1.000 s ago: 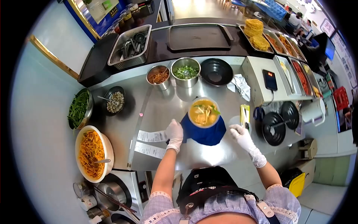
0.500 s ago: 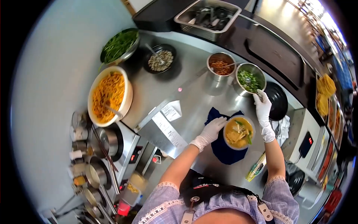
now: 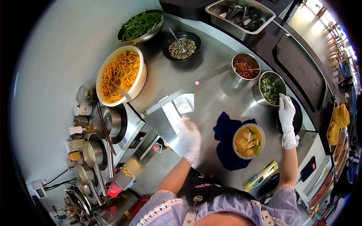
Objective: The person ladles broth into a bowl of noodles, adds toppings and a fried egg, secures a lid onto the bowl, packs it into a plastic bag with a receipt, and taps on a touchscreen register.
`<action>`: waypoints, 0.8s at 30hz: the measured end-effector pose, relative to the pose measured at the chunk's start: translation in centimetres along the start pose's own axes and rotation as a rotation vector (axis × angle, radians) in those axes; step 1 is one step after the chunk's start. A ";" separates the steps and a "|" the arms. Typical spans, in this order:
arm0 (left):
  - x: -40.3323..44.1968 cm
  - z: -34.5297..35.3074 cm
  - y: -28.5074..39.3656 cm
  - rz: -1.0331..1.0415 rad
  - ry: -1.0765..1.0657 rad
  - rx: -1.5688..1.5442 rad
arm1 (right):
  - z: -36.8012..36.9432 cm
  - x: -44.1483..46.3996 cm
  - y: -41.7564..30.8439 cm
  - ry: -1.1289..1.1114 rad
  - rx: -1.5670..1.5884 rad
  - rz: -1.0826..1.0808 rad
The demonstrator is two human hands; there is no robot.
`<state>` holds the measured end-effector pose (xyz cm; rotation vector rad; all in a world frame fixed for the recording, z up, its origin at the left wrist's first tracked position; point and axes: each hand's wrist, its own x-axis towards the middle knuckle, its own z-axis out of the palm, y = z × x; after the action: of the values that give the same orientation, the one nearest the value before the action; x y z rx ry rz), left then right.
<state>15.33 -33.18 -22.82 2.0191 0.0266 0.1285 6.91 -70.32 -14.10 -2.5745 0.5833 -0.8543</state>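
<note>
My right hand (image 3: pixel 286 116), in a white glove, is closed at the near right rim of a steel pot (image 3: pixel 258 94) of chopped green onions (image 3: pixel 268 92). A metal spoon (image 3: pixel 270 87) lies in the onions. Its handle runs toward my pinched fingers, which largely hide it. My left hand (image 3: pixel 191 141), also gloved, is smeared by motion over the counter beside the paper slips (image 3: pixel 173 116); its fingers cannot be made out. Between the hands, a round clear tub of yellow soup (image 3: pixel 247 141) with green pieces stands at the right edge of a dark blue cloth (image 3: pixel 225 145).
A steel pot of peanuts (image 3: pixel 245 69) stands left of the onions. Farther left are a dark bowl (image 3: pixel 182 47), a white tub of orange noodles (image 3: pixel 120 77) and a bowl of greens (image 3: pixel 141 27). A black plate (image 3: pixel 296 120) lies under my right wrist. Several pans line the left.
My left hand has come off the soup tub and swung left toward the paper slips. My right hand stays at the onion pot. The view has shifted, moving the counter's contents in the picture.
</note>
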 end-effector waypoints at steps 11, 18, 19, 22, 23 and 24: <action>7.1 -4.8 -3.1 -0.602 -0.321 -0.680 | -0.4 0.0 0.8 -0.034 0.055 0.035; 5.3 -6.0 -1.4 -0.609 -0.295 -0.576 | -0.3 0.1 1.4 -0.086 0.117 0.127; 5.0 -6.3 -1.6 -0.612 -0.291 -0.577 | -0.1 0.1 1.7 -0.089 0.117 0.124; 3.7 -6.9 -1.6 -0.711 -0.392 -0.417 | 0.3 0.2 2.2 -0.087 0.144 0.165; 3.3 -6.8 -1.4 -0.715 -0.389 -0.419 | 0.4 0.2 2.3 -0.092 0.143 0.162; 3.1 -6.9 -0.3 -0.721 -0.374 -0.401 | 0.4 0.1 2.4 -0.094 0.156 0.177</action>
<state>17.75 -26.59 -19.90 1.5007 0.4487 -0.6487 6.64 -72.37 -15.46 -2.3673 0.6768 -0.6871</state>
